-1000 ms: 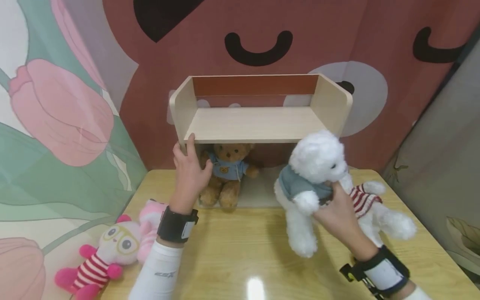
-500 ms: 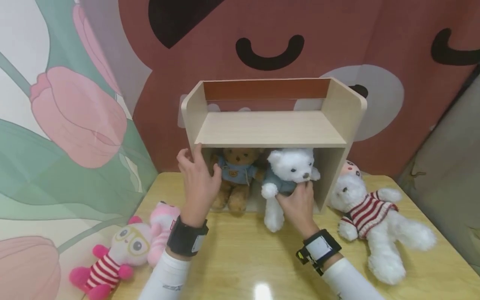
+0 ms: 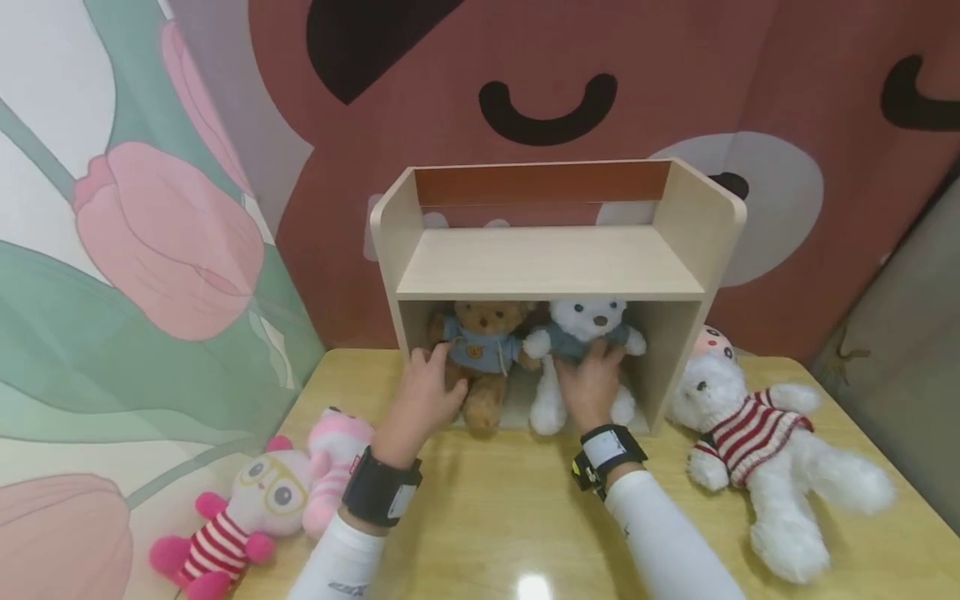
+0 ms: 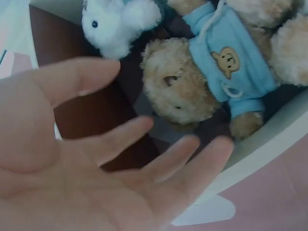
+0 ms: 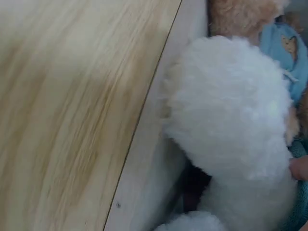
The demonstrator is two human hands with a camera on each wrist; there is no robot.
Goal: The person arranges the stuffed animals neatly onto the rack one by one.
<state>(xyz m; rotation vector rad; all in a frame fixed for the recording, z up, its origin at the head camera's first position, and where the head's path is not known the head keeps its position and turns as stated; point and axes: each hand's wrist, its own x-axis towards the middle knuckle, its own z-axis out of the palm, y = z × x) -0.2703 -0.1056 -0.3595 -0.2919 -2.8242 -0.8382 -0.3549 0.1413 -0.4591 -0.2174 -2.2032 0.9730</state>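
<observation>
A white teddy bear (image 3: 588, 321) in a teal shirt sits in the lower compartment of a small wooden shelf (image 3: 551, 262), on its right side. My right hand (image 3: 592, 387) grips it at the chest; in the right wrist view only a fingertip (image 5: 299, 168) shows, against the shirt. Beside it sits a brown teddy bear (image 3: 483, 350) in a light blue hoodie. My left hand (image 3: 423, 396) is in front of that bear's left side, fingers spread and holding nothing, as the left wrist view shows. The shelf board hides the tops of both bears' heads.
Right of the shelf lies a white plush toy (image 3: 757, 433) in a red-striped sweater, with another toy's pink head (image 3: 715, 342) behind it. Two pink plush toys, one wearing yellow glasses (image 3: 281, 496) and one striped (image 3: 337, 454), lie at the table's left.
My right hand has carried the white teddy bear leftward into the lower compartment, where it now sits upright. My left hand has left the shelf's left edge and lowered toward the brown teddy bear.
</observation>
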